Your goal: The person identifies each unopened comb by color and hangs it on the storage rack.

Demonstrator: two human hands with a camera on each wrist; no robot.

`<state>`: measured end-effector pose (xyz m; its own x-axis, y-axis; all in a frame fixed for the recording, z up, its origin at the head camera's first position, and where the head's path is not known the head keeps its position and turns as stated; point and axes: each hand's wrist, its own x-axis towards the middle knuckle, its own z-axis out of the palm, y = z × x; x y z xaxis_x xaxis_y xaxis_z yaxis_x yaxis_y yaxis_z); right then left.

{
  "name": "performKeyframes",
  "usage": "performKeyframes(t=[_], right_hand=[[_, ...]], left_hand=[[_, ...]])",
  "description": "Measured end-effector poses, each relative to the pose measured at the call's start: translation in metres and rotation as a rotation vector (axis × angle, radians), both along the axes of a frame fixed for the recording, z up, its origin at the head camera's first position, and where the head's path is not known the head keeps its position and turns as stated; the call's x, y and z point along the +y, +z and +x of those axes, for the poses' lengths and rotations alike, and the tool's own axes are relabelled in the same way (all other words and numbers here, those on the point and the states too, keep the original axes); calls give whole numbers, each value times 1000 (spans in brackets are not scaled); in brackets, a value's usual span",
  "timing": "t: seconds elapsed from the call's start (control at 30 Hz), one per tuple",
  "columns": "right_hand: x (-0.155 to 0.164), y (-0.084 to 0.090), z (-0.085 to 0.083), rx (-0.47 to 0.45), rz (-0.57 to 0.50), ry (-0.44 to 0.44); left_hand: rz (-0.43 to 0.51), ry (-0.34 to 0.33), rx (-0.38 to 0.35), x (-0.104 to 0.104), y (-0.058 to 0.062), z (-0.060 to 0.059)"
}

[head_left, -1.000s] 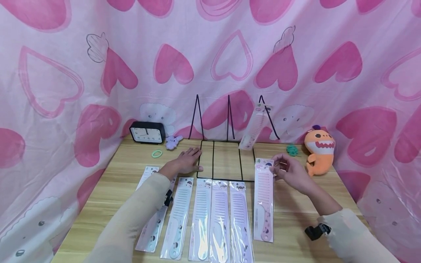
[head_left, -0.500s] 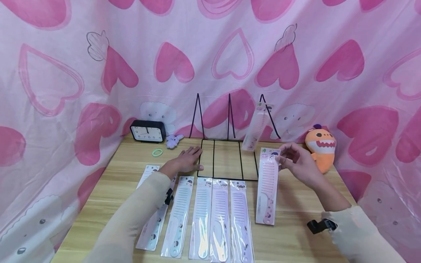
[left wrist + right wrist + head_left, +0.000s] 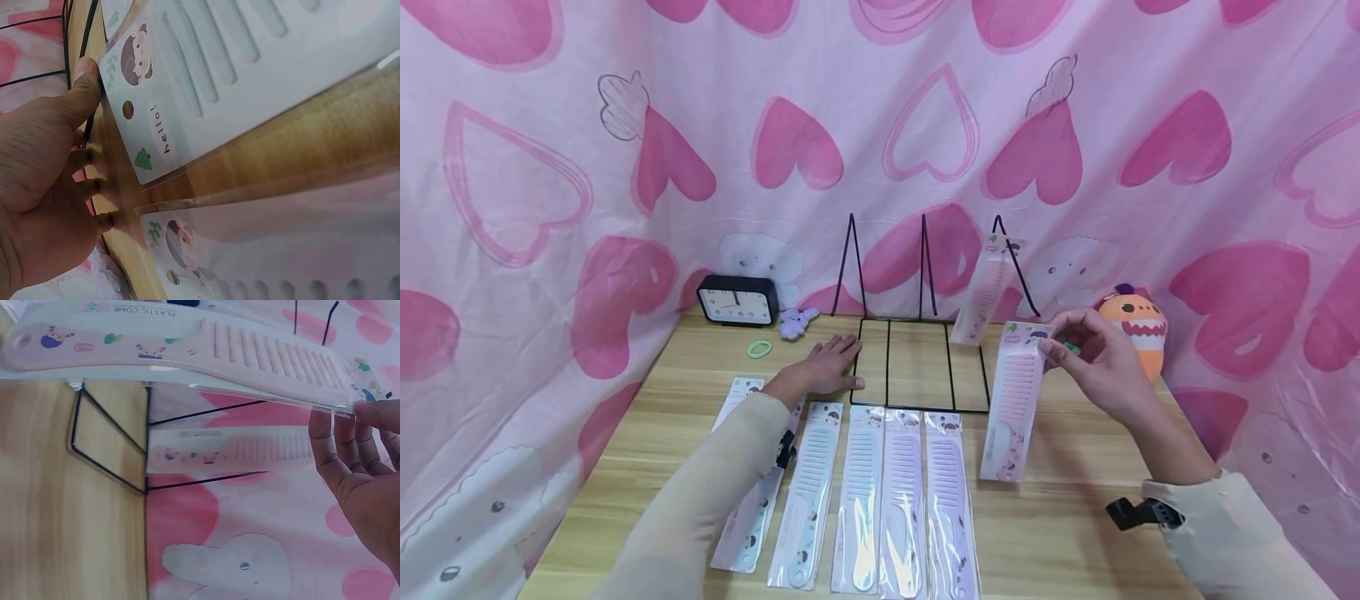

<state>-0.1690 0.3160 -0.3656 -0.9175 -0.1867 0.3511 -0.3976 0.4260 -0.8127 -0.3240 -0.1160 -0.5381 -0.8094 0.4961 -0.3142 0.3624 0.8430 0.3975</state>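
Right hand point(image 3: 1093, 360) pinches the pink comb pkg point(image 3: 1017, 400) by its top end, right of centre frame; long axis runs steeply down to the surface, bottom end touching or just above it. Wire rack point(image 3: 917, 367) sits just left of it. Left hand point(image 3: 827, 367) lies flat, fingers relaxed, at the rack's left edge.

Pink comb point(image 3: 1017, 398) in right hand point(image 3: 1093, 360)
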Motion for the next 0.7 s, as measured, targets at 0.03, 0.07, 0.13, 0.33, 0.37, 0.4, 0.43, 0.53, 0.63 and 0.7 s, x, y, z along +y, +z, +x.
performKeyframes(t=[0.03, 0.07, 0.13, 0.33, 0.37, 0.4, 0.43, 0.53, 0.63, 0.7], right_hand=[[0, 2, 0, 8, -17, 8], [0, 4, 1, 14, -38, 18], [0, 7, 1, 22, -86, 40], [0, 10, -2, 39, -213, 98], [0, 10, -3, 44, -222, 101], [1, 10, -3, 47, -229, 102], [1, 10, -3, 48, -232, 99], [2, 9, -5, 51, -230, 86], [3, 10, -6, 47, -229, 74], [3, 10, -7, 44, -223, 67]], left_hand=[[-1, 6, -4, 1, 5, 3], [-5, 8, -6, 2, 6, 4], [-20, 2, 1, 3, 13, 9], [-72, -8, 21, 7, 28, 21], [-68, -7, 18, 7, 27, 20], [-64, -10, 18, 7, 28, 20], [-53, -5, 8, 6, 27, 19], [-23, 2, -8, 4, 15, 11], [-2, 11, -17, 3, 10, 7], [-6, 11, -15, 3, 11, 7]])
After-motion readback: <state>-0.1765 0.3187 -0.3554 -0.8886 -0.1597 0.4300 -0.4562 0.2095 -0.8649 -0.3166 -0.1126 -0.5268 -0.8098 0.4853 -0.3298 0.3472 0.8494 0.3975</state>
